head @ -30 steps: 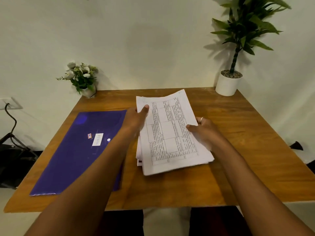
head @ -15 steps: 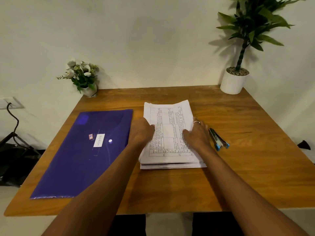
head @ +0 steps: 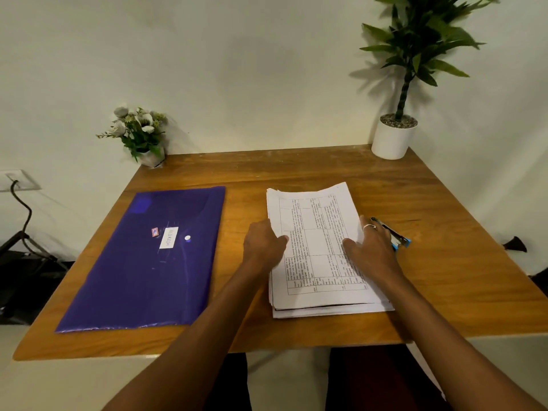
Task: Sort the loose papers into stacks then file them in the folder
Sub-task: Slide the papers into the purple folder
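Lowered from a raised hold, the papers [head: 314,218] are now laid flat on the table [head: 444,277], right of the folder [head: 142,277]. The right hand [head: 370,250] is pressed flat on them; the left hand [head: 264,247] is set at their left edge, grip indiscernible. Filing is judged outstanding.

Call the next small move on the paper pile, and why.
Probably peel off the top sheet and lay it on the table to start a stack. The papers sit in one uneven pile, left hand at its edge with thumb on top, right hand resting on it; the folder lies closed alongside.
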`<move>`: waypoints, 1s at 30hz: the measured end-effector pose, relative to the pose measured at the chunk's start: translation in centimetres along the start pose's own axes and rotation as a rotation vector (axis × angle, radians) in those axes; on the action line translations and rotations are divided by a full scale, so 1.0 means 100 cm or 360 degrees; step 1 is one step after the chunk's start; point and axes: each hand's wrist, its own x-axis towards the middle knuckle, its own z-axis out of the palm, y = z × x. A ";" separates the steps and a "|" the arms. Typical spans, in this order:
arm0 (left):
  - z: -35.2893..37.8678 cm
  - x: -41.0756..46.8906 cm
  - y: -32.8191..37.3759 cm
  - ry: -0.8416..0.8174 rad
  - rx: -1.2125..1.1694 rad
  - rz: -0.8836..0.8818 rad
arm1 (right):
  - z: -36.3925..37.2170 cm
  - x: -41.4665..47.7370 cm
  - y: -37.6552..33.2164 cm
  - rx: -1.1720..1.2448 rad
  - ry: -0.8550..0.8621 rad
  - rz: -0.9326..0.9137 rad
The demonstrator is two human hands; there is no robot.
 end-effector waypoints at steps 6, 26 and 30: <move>-0.004 -0.013 0.005 -0.0028 -0.0051 -0.0016 | -0.002 -0.006 0.004 -0.0004 -0.0025 -0.0010; -0.143 -0.033 -0.101 0.0326 0.0398 -0.0489 | 0.133 -0.057 -0.175 -0.0067 -0.0592 -0.0870; -0.131 -0.042 -0.100 0.0245 0.0523 -0.0397 | 0.153 -0.057 -0.179 -0.0346 -0.0411 -0.0790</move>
